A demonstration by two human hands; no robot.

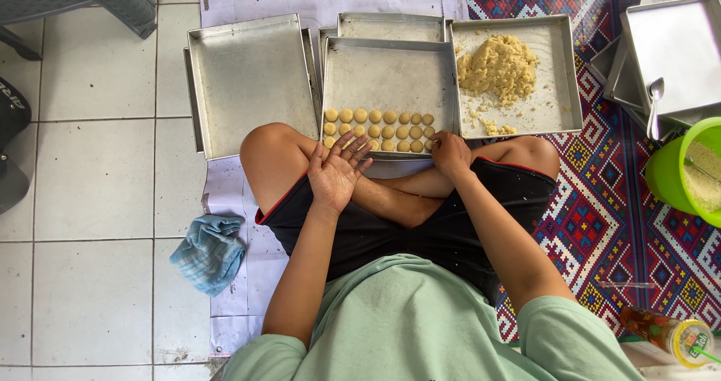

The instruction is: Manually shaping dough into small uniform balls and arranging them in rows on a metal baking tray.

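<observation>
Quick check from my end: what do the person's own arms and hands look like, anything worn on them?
Both arms are bare from the short pale green sleeves down. The left hand and right hand are bare too: no gloves, rings, watch or bracelet visible.

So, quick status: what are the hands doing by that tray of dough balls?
Left hand open, palm up, empty. Right hand closed at rim of square metal tray; contents hidden. Small round tan dough balls in three rows. Nothing blocking.
</observation>
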